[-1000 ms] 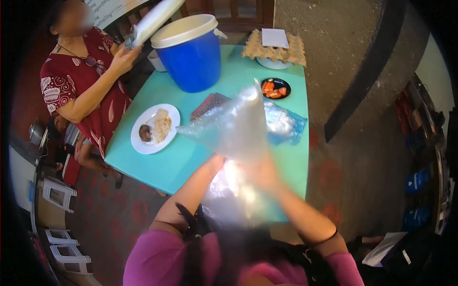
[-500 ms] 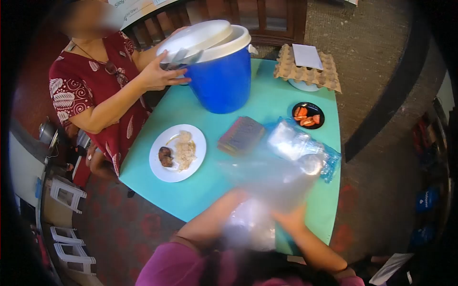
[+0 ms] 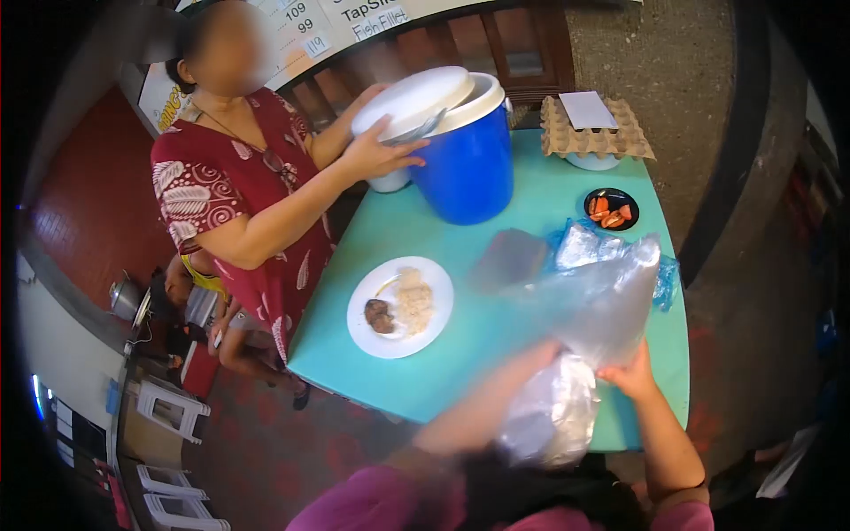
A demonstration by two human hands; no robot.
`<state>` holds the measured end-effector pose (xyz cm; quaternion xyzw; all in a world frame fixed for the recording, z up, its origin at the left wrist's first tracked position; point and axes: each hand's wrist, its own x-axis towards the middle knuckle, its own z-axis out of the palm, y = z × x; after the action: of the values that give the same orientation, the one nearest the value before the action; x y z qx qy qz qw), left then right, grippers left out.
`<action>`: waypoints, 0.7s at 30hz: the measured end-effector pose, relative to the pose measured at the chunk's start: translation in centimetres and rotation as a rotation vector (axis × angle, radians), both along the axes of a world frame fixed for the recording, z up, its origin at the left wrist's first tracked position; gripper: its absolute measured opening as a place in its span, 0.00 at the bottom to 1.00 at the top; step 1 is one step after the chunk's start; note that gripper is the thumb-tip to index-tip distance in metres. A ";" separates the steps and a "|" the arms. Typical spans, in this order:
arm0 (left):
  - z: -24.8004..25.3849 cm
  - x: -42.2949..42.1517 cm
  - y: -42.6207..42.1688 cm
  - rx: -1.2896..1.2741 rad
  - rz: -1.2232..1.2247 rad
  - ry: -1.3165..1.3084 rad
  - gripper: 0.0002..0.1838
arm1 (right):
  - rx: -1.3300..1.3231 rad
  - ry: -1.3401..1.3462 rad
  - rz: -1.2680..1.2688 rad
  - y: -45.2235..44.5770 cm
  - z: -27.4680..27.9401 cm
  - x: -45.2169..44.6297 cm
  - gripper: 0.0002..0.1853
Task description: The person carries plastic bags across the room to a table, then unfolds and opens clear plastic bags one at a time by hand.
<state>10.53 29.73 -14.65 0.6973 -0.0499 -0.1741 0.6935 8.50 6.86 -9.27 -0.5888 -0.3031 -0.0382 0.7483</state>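
Observation:
A clear plastic bag (image 3: 611, 305) stands up over the table's near right part, above a shiny foil-like bundle (image 3: 562, 407). My right hand (image 3: 630, 372) is closed on the bag's right side, just beside the bundle. At the left, my left hand (image 3: 540, 354) is blurred and partly behind the bag and bundle, its fingers hidden. Beyond the bag lie a blue and silver plastic package (image 3: 589, 248) and a dark flat stack (image 3: 512, 258), seen partly through the plastic. A white plate (image 3: 356, 332) with rice and a brown piece of food lies to the left.
Across the green table (image 3: 319, 354), a person in a red patterned top (image 3: 266, 199) holds a white lid (image 3: 416, 99) tilted over a blue bucket (image 3: 474, 173). Sliced tomatoes (image 3: 611, 212) fill a black dish. An egg tray (image 3: 580, 140) rests on a bowl. White stools (image 3: 173, 407) stand left.
The view has swung left. The other person has brought the lid down onto the bucket's near left rim. My hands and the bag have shifted, and the foil-like bundle shows more clearly.

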 end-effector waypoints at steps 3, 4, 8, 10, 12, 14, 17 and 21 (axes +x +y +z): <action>0.8 -0.1 -0.5 0.027 -0.061 -0.082 0.25 | -0.088 0.165 0.046 0.3 0.4 -0.9 0.54; 2.3 -1.3 -0.5 0.026 -0.069 -0.096 0.25 | -0.109 0.211 0.018 0.4 0.8 -1.2 0.51; 5.3 -5.2 1.5 -0.058 0.008 -0.185 0.29 | -0.106 0.234 -0.162 2.2 1.4 -3.9 0.50; 7.4 -8.5 3.6 -0.146 0.023 -0.194 0.28 | -0.071 0.061 -0.290 3.6 1.7 -5.2 0.49; 9.0 -11.8 6.3 -0.009 0.134 -0.031 0.26 | -0.097 0.035 -0.325 4.6 2.7 -6.5 0.48; 12.4 -16.5 6.4 -0.201 0.276 0.064 0.26 | -0.075 0.016 -0.368 5.5 1.7 -7.0 0.48; 13.6 -19.5 8.4 -0.342 0.371 0.042 0.26 | -0.074 0.012 -0.445 6.9 1.9 -8.3 0.48; 13.7 -19.8 10.3 -0.137 0.181 -0.344 0.26 | -0.095 0.019 -0.513 7.8 2.9 -9.8 0.47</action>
<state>-9.23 40.07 -0.97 0.6697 -0.1164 0.0143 0.7333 -1.27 14.69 -6.37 -0.6812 -0.1383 -0.2067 0.6886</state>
